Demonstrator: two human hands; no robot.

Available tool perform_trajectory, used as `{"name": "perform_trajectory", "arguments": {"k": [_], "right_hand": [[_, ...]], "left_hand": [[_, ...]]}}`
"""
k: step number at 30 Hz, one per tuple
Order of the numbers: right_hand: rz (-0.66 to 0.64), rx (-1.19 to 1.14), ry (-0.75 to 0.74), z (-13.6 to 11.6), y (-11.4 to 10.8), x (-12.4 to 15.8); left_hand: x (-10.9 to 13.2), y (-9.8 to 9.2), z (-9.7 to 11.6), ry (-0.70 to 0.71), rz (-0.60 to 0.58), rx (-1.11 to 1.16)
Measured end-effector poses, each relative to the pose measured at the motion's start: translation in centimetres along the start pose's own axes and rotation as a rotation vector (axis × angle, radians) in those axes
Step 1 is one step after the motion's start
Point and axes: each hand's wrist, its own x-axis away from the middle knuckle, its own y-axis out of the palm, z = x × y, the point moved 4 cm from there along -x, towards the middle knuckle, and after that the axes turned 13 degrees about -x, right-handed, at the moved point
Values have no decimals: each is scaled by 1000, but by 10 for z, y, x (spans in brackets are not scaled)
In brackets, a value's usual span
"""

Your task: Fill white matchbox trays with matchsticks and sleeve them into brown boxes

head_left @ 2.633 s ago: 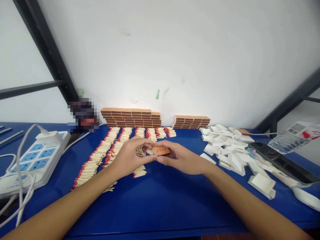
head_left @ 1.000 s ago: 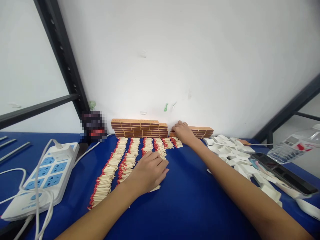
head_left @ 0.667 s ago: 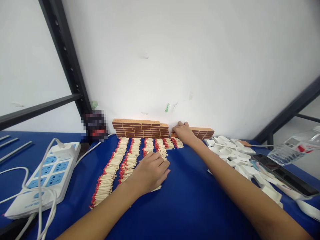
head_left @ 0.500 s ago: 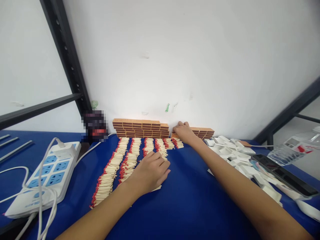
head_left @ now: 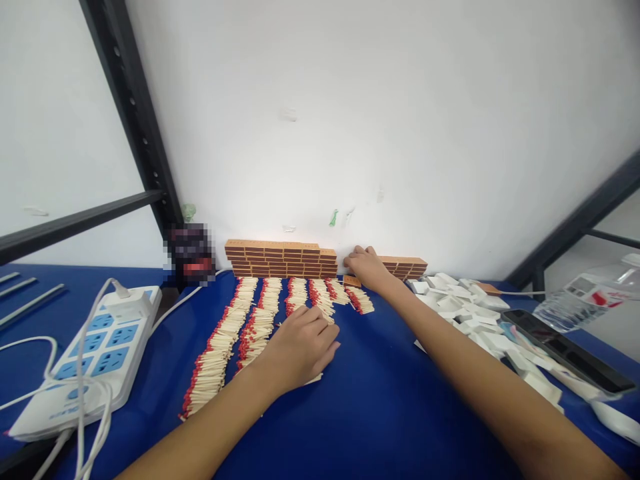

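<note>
Right hand at the matchbox stack, left hand over the matches

Both hands work above a blue bench, palms down. The right hand reaches to the back, its fingers bent and partly closed at the near end of the right-hand stack. A single orange matchbox lies just below those fingertips, at the head of the shortest match row; whether the fingers grip anything is hidden by the back of the hand.

The left hand is half curled, knuckles up, lower and nearer the person. Pale match ends poke out beside its thumb side, but its palm is turned away, so one cannot tell if it has hold of any.

Left of this hand, the longest match row runs toward the person, red heads along its left edge. Behind the rows, a taller left-hand stack of matchboxes stands by the wall. White trays lie heaped to the right, near a black phone.
</note>
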Motion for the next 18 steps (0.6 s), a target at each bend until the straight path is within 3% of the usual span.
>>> {"name": "perform_trajectory", "arguments": {"k": [11,18], "right_hand": [[-123,-26,-10,-4,-10,21],[-168,5,0,-15,-8,16]], "left_hand": [[1,2,1,4,-34,1],[1,1,1,3,-36,16]]}}
